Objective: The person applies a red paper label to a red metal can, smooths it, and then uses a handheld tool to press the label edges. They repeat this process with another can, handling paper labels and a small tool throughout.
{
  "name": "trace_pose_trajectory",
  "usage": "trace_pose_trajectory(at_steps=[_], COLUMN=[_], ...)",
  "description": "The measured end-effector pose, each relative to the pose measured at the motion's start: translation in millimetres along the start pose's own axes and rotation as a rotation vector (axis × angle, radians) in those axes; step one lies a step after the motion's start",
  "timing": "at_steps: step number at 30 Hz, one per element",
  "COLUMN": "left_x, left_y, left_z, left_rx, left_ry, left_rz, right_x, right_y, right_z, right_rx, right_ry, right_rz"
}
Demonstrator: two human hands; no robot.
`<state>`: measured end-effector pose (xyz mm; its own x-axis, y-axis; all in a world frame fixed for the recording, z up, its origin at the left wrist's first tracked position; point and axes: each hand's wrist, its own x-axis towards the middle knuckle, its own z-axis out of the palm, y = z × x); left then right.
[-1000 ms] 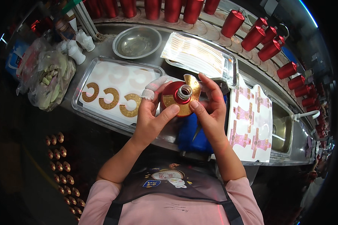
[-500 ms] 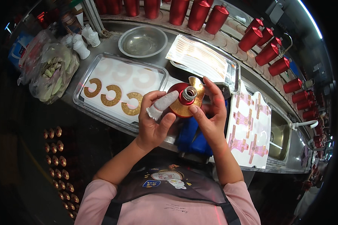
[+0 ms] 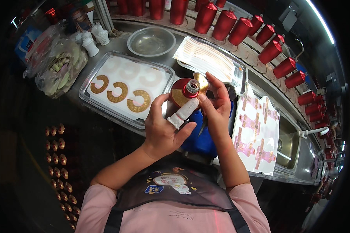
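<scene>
A red bottle (image 3: pixel 178 85) with a bare threaded metal neck stands in front of me, seen from above. A gold curved decal (image 3: pixel 178 97) lies on its shoulder, and one end stands up beside the neck on the right. My left hand (image 3: pixel 161 130) has a white cloth cover on its index finger, which is stretched against the near side of the shoulder. Its thumb is held apart, and its other fingertips are partly hidden. At the raised decal end, my right hand (image 3: pixel 217 110) pinches between thumb and fingers. The bottle's lower part is hidden.
Left stands a tray (image 3: pixel 83 86) with gold C-shaped decals on a white sheet; behind it, a metal bowl (image 3: pixel 151 50). A decal sheet (image 3: pixel 243 128) lies right, near a sink (image 3: pixel 289 149). Red bottles (image 3: pixel 223 25) line a curved conveyor. A plastic bag (image 3: pixel 52 83) sits far left.
My covered left finger has slid from the shoulder's left side to its near side, close to my right thumb. The bottle has shifted slightly left. Bottles on the conveyor have moved along.
</scene>
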<state>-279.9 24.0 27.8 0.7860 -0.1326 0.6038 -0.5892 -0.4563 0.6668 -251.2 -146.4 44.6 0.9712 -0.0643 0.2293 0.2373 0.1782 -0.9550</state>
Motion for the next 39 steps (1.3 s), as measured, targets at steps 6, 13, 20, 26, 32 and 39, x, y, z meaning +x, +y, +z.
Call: trace_pose_trajectory(at_steps=[6, 13, 20, 26, 32, 39], left_x=[0.6, -5.0, 26.6, 62.7, 55.8, 55.1], left_y=[27.5, 24.8, -3.7, -30.6, -32.7, -21.4], left_z=[15.0, -0.6, 15.2, -10.0, -9.2, -11.3], left_rx=[0.299, -0.046, -0.042, -0.666, -0.327, -0.474], left_ry=[-0.03, -0.042, -0.092, -0.483, -0.441, -0.317], left_rz=[-0.1, -0.018, -0.176, -0.441, -0.172, -0.192], right_x=[9.1, 14.1, 27.1, 25.8, 14.7, 17.9], right_y=[-2.5, -0.8, -0.4, -4.1, -3.9, -3.8], right_z=[-5.3, -12.7, -19.2, -16.0, -12.5, -15.3], right_rx=[0.008, -0.018, 0.035, 0.132, 0.069, 0.041], right_ry=[-0.03, -0.091, -0.195, -0.144, -0.097, -0.084], right_rz=[0.011, -0.045, -0.026, -0.098, -0.033, 0.003])
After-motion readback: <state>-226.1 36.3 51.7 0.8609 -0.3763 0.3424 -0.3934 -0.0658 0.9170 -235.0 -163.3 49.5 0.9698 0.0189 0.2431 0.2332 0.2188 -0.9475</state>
